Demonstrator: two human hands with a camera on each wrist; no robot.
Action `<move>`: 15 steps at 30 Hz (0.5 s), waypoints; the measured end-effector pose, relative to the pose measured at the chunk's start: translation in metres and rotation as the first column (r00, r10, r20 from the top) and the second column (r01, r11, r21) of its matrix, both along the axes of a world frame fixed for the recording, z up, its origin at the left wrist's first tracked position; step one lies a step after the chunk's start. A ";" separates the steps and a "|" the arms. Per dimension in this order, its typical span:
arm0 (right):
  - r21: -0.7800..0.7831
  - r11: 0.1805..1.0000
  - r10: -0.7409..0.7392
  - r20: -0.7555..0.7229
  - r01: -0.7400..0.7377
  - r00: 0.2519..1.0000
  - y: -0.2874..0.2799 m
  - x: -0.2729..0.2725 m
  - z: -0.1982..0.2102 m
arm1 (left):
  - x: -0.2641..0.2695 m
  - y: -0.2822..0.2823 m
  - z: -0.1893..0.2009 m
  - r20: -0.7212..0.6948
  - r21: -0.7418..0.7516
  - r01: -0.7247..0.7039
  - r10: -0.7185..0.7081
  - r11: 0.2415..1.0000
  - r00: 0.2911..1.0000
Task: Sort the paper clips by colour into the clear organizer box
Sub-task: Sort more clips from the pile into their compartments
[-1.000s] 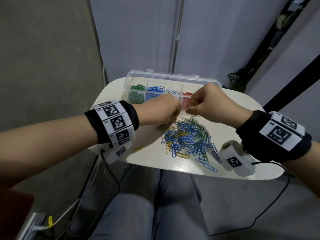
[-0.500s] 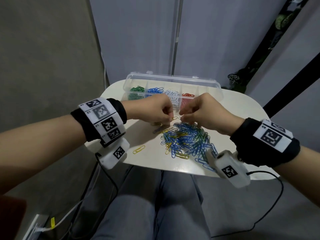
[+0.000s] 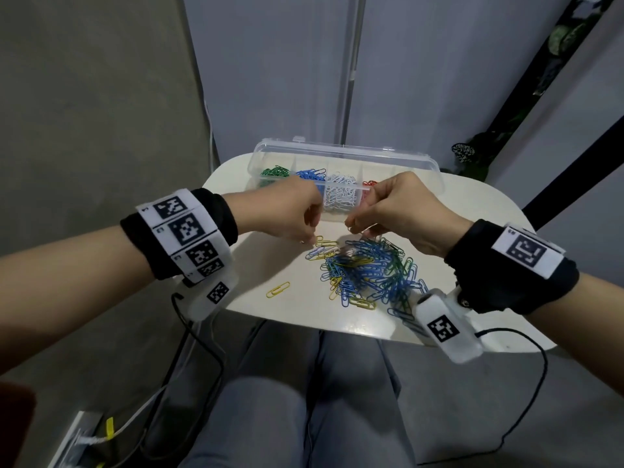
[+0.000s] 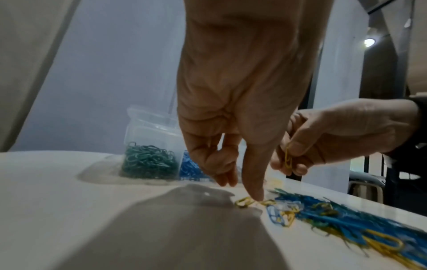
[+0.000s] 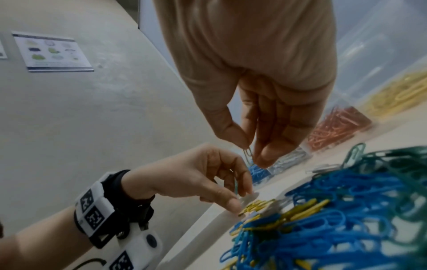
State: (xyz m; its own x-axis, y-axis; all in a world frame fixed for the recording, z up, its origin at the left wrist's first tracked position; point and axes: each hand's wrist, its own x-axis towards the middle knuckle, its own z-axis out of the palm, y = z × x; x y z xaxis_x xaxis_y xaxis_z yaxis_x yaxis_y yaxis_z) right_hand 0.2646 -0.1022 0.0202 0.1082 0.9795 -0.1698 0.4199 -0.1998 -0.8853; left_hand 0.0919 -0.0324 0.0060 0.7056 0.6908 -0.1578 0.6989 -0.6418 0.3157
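Both hands are working at the far edge of the paper clip pile [image 3: 368,275].

The left hand [image 3: 287,211] is pressing its thumb tip [image 4: 255,193] down on a yellow clip [image 4: 243,201] lying on the white table [image 3: 297,309], its other fingers loosely curled above and closed round nothing that shows. The right hand [image 3: 398,207] is pinching a single clip [image 4: 287,158] between thumb and fingertips, just above the pile; it looks yellow from the left wrist and greyish from the right. The pile, mostly blue with green, yellow and some white, is lying in front of the clear organizer box [image 3: 344,153], whose compartments are holding green, blue, white, red and yellow clips from left to right. One stray yellow clip [image 3: 277,289] is lying apart, left of the pile.
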 end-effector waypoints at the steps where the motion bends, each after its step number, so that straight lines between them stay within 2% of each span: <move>1: 0.009 1.000 0.017 0.039 -0.017 0.999 0.001 -0.002 0.000 | 0.000 0.000 -0.002 -0.029 0.017 0.013 -0.013 1.000 1.000; 4: 0.041 0.992 0.104 0.261 -0.118 0.960 0.007 -0.008 -0.004 | 0.000 0.000 -0.007 -0.034 0.010 0.017 -0.017 1.000 0.999; 7: 0.012 0.961 0.235 0.496 -0.278 0.836 0.011 -0.017 -0.005 | 0.000 0.000 -0.009 -0.031 -0.001 0.016 -0.016 1.000 0.999; 10: -0.042 0.929 0.321 0.584 -0.368 0.745 0.012 -0.026 -0.008 | -0.003 -0.001 -0.009 -0.052 -0.033 0.009 -0.010 0.999 0.999; 15: -0.068 0.911 0.352 0.645 -0.407 0.678 0.013 -0.035 -0.010 | -0.010 -0.001 -0.008 -0.027 -0.023 -0.007 0.007 1.000 1.000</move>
State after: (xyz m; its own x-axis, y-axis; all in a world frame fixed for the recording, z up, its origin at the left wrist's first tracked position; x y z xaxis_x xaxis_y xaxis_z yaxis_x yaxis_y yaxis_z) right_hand 0.2301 -0.0890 0.0100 -0.2218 0.9669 -0.1260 0.9076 0.1574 -0.3893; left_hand 0.0819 -0.0336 -0.0022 0.6961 0.6915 -0.1930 0.7117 -0.6295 0.3117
